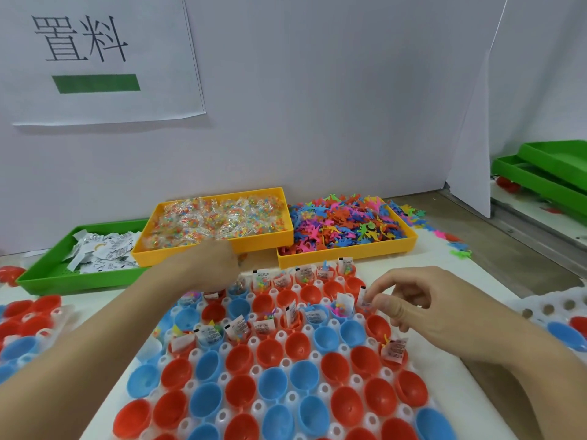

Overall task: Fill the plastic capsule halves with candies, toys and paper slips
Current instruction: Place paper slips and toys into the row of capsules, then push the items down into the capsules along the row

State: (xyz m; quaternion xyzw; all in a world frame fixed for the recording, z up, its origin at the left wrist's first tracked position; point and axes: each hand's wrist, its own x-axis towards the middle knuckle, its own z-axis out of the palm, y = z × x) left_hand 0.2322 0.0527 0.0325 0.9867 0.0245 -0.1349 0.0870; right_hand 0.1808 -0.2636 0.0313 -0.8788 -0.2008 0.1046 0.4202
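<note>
Roughly the far three rows of capsule halves [287, 373] on the white tray [320, 328] are filled (nearer rows remain empty). A paper slip [365, 300] is pinched by the right hand [422, 304]; the left hand's [211, 265] grasp cannot be told.

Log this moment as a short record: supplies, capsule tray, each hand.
slips: green tray at far left, holding white paper slips
candies: yellow tray in the middle, full of clear candy packets
toys: second yellow tray to the right, heaped with coloured toy figures
capsules: white holder with red and blue halves; far rows partly filled, near rows empty
left hand: blurred, over the holder's far edge; grip unclear
right hand: pinches a slip over a red half
</note>
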